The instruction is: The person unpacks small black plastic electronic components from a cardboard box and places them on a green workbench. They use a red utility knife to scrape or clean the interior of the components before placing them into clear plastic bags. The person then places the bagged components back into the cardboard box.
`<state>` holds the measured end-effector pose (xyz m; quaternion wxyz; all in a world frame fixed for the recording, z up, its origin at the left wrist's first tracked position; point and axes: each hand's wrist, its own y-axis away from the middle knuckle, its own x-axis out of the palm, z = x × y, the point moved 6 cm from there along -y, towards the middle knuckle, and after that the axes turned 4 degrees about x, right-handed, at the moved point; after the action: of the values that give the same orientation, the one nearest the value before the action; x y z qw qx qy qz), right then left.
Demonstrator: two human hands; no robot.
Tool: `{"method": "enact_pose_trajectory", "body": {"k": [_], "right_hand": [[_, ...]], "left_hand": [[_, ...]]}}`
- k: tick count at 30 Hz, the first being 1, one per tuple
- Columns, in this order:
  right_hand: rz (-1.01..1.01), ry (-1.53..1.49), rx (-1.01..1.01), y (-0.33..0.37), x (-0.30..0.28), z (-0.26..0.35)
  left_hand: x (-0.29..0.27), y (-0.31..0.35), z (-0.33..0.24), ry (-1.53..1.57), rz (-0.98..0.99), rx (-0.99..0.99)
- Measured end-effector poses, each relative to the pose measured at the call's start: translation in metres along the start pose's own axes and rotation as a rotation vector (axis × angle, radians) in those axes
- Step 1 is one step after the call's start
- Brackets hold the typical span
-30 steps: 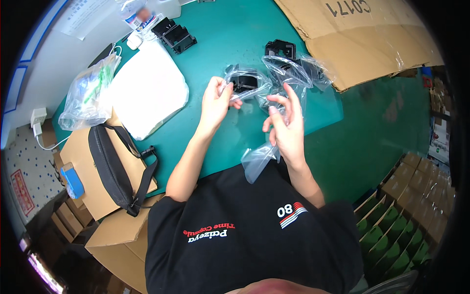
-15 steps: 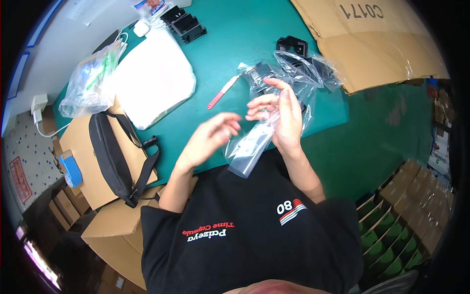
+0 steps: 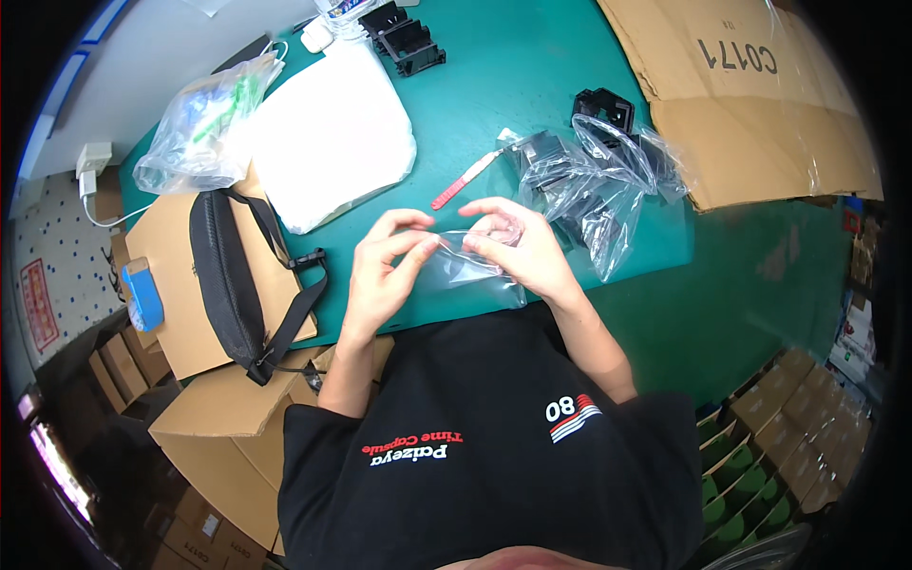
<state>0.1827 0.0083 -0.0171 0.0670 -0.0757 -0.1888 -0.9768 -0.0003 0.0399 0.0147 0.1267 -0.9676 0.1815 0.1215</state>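
Left hand (image 3: 382, 271) and right hand (image 3: 532, 256) pinch a thin, clear, glossy plastic bag (image 3: 465, 274) near the front edge of the smooth green tabletop (image 3: 494, 85), a slender red-handled tool (image 3: 461, 185) lying beyond.

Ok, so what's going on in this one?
A person at a green table has a clear plastic bag between both hands, the left hand and right hand pinching its edge. Just beyond their fingers lies a red-handled tool, untouched. To its right sit black parts among crumpled clear plastic, and a large white bag lies on the left.
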Motion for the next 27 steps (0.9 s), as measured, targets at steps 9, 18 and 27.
{"method": "enact_pose_trajectory", "body": {"k": [9, 18, 27], "right_hand": [[-0.109, -0.249, 0.0, -0.007, -0.001, -0.016], [-0.552, 0.659, -0.657, 0.029, 0.025, 0.037], [0.084, 0.033, -0.092, -0.002, 0.045, 0.001]], "left_hand": [[0.0, 0.025, 0.027, 0.743, -0.075, -0.62], [-0.016, 0.044, 0.031, 0.38, -0.238, -0.458], [0.004, 0.032, 0.032, 0.652, -0.04, -0.511]]}}
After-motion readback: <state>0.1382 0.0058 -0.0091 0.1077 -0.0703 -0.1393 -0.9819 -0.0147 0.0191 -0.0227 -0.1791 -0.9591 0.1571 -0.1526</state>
